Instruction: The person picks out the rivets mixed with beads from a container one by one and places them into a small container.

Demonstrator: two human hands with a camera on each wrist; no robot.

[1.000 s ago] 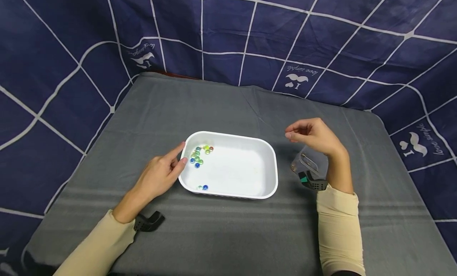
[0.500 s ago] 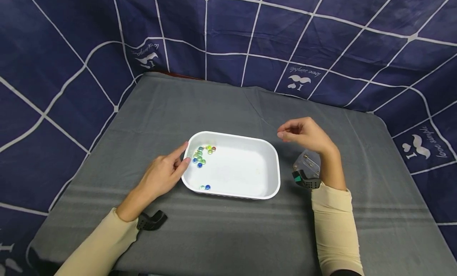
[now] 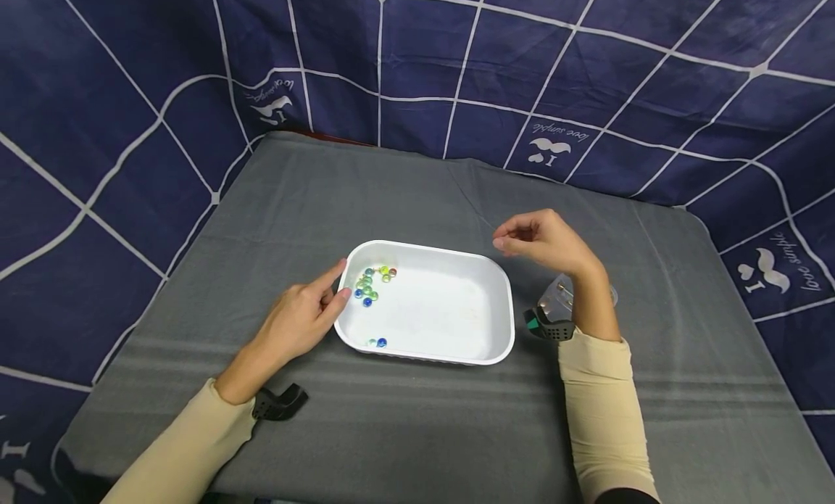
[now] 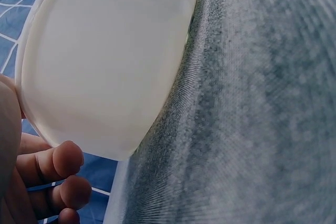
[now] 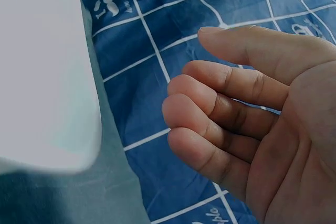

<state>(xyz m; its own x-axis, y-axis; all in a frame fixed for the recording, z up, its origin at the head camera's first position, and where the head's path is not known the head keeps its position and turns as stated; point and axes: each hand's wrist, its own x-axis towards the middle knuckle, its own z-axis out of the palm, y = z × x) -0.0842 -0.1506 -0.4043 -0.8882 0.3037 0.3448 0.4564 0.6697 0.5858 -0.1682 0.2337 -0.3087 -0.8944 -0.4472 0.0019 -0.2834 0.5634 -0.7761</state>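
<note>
A white tray [image 3: 450, 308] lies on the grey cloth in the head view. Several glass marbles [image 3: 367, 290] are grouped inside its left end, and a blue marble [image 3: 382, 342] sits beside a pale one near the front wall. My left hand [image 3: 296, 319] touches the tray's left rim with index finger and thumb spread; its other fingers are loosely bent in the left wrist view. Beyond the tray's right end, my right hand [image 3: 551, 243] hovers above the cloth. The right wrist view shows its fingers [image 5: 191, 111] loosely bent, thumb apart, holding nothing.
A clear plastic container [image 3: 557, 297] with small brass-coloured items in it stands right of the tray, partly hidden by the right forearm. Grey cloth [image 3: 391, 192] covers the table. A navy curtain with white lines [image 3: 417, 62] hangs behind.
My right hand has moved left, closer to the tray's right end. The left hand stays at the rim. The whole head view has shifted slightly; the marbles keep their places.
</note>
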